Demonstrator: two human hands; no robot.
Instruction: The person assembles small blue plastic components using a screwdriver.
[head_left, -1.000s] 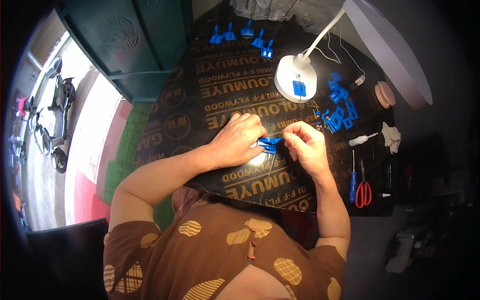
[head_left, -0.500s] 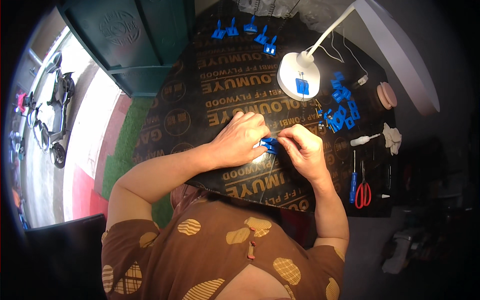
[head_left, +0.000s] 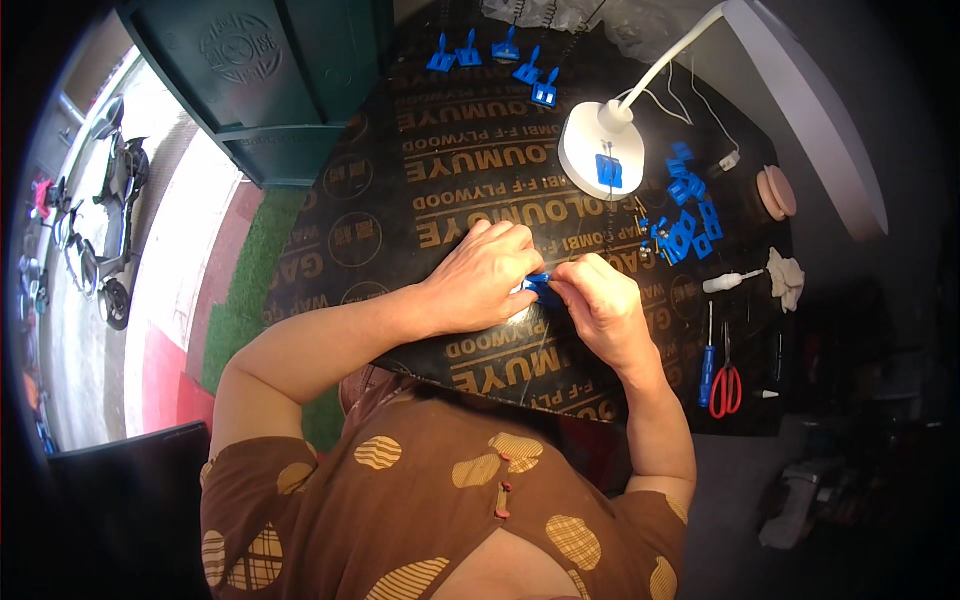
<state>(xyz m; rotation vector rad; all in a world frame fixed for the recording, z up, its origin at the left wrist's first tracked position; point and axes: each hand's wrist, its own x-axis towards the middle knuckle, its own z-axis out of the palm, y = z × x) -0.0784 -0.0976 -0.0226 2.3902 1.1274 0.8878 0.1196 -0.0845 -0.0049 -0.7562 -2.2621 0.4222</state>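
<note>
Blue plastic piece point(head_left: 541, 284) pinched by left hand point(head_left: 487, 277) and right hand point(head_left: 603, 300), partly covered, white round-based lamp point(head_left: 586, 145) set beyond, red-handled scissors point(head_left: 727, 370) laid rightward

The one camera sits up on the person's head and looks down. It is so near the body that the brown shirt point(head_left: 400, 490) fills the bottom of the view. The left hand point(head_left: 488, 277) and right hand point(head_left: 604, 305) are close to the middle, and the tabletop point(head_left: 375, 200) spreads out around them. It sees very wide, so a motorbike point(head_left: 122, 225) far off at the left fits in too, and straight lines bend near the dark rim.
</note>
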